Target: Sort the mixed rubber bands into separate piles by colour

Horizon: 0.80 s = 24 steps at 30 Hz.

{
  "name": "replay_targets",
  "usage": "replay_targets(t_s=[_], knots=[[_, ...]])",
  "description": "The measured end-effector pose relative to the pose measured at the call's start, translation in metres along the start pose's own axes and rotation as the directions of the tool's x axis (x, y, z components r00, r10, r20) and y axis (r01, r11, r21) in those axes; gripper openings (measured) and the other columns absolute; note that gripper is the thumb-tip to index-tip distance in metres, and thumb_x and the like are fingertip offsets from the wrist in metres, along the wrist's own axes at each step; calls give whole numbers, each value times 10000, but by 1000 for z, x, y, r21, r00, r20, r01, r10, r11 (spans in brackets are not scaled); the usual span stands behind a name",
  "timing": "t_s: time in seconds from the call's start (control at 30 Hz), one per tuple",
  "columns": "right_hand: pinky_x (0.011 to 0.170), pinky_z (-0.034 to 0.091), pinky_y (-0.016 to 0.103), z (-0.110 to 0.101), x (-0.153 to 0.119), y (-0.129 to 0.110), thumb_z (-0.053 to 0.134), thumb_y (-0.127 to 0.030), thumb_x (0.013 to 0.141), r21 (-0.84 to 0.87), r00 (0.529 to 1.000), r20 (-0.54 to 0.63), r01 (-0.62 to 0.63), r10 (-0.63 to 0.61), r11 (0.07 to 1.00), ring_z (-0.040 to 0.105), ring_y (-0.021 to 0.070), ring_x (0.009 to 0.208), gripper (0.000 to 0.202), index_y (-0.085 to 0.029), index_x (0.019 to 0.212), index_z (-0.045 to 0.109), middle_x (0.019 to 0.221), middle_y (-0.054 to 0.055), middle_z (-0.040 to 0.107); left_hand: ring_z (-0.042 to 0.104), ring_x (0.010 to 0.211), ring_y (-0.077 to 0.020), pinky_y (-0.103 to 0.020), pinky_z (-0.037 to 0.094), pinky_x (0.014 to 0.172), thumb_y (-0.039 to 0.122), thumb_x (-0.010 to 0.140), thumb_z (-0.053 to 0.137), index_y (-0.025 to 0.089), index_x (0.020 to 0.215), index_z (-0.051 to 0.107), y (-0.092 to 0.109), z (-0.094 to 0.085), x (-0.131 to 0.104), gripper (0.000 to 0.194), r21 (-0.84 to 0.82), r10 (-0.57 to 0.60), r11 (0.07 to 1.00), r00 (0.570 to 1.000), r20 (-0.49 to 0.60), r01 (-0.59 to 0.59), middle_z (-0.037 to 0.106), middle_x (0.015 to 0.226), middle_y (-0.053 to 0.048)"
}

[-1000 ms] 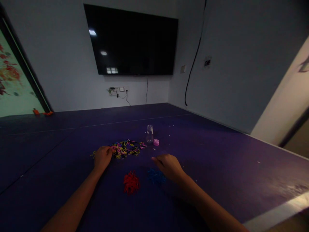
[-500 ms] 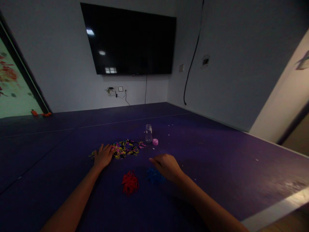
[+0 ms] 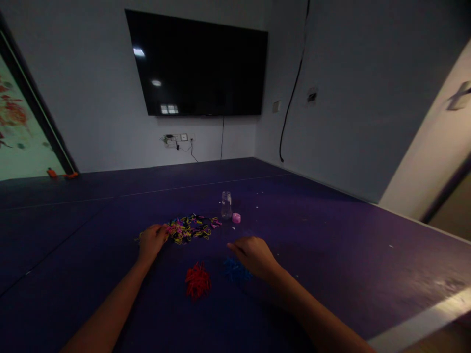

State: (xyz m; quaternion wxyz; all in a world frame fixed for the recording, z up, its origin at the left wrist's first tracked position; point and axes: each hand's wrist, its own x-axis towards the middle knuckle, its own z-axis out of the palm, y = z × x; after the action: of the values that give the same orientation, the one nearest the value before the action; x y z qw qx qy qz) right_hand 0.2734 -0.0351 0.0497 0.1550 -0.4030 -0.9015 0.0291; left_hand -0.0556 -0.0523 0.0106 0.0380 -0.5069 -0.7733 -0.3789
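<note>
My left hand (image 3: 151, 241) is at the left end of a loose pile of multicoloured bands (image 3: 189, 229), its fingers drawn together at the pile's edge; what they hold is too small to make out. My right hand (image 3: 253, 252) hovers near a blue pile (image 3: 235, 269), with fingers curled in and their tips mostly hidden. Between my forearms lies a red pile (image 3: 198, 280) of thin strips. Beyond, a clear bottle (image 3: 226, 206) stands upright with a pink lid (image 3: 236, 217) beside it.
All of this rests on a wide purple surface (image 3: 324, 255) scattered with small white bits. A large black screen (image 3: 202, 68) hangs on the far wall, above sockets (image 3: 180, 138) and cables. Orange objects (image 3: 70, 175) lie at the far left edge.
My left hand has drawn its spread fingers together and shifted slightly left and down. My right hand stays almost in place, still curled.
</note>
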Motion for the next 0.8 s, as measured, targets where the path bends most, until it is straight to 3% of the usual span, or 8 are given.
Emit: replay_targets(t_s=[0.13, 0.23, 0.37, 0.5, 0.6, 0.8], knots=[[519, 242, 237, -1, -1, -1, 303, -407, 933, -6, 1000, -6, -3, 3, 1000, 548, 118, 579, 470, -170, 656, 599, 669, 39, 638, 638, 734, -228, -287, 450, 649, 477, 811, 369, 150, 798, 690, 2, -5, -4, 458, -72, -95, 994, 990, -107, 88, 704, 782, -80], [516, 239, 241, -1, -1, -1, 304, -404, 932, 0, 1000, -10, 0, 0, 1000, 541, 117, 569, 466, -171, 654, 598, 665, 38, 636, 643, 785, -232, -301, 466, 696, 452, 837, 334, 153, 827, 693, 1, -6, -2, 467, -39, -74, 997, 992, -106, 71, 709, 840, -89], [519, 242, 239, 0, -1, 0, 304, -408, 932, 0, 1000, -3, -1, 1, 1000, 542, 117, 572, 467, -172, 663, 604, 669, 40, 636, 588, 1024, -237, -363, 441, 873, 348, 880, 272, 168, 983, 669, 0, -1, 4, 448, 111, 25, 993, 1000, 12, -27, 675, 1053, -100], [525, 239, 240, 0, 0, -1, 308, -413, 933, 6, 1000, 11, 11, -11, 1000, 547, 115, 585, 466, -174, 670, 609, 668, 37, 636, 343, 1289, -301, -573, 311, 975, 322, 896, 276, 252, 1168, 584, 4, 6, 5, 417, 349, -22, 936, 986, 168, -39, 507, 1325, -58], [522, 232, 244, -1, 0, -1, 314, -409, 932, 2, 1000, 16, 11, -11, 1000, 539, 114, 580, 463, -173, 665, 611, 675, 37, 639, 250, 1334, -309, -636, 246, 985, 344, 909, 259, 287, 1243, 518, 7, 8, 4, 427, 416, -55, 908, 968, 243, -53, 434, 1383, -34], [516, 225, 253, 1, 0, 0, 317, -399, 930, -1, 1000, 19, 15, -15, 1000, 532, 112, 563, 457, -171, 673, 618, 664, 36, 638, 277, 1324, -302, -639, 218, 994, 338, 907, 243, 263, 1239, 523, 4, 11, 5, 441, 406, -68, 912, 963, 262, -46, 464, 1361, -51]])
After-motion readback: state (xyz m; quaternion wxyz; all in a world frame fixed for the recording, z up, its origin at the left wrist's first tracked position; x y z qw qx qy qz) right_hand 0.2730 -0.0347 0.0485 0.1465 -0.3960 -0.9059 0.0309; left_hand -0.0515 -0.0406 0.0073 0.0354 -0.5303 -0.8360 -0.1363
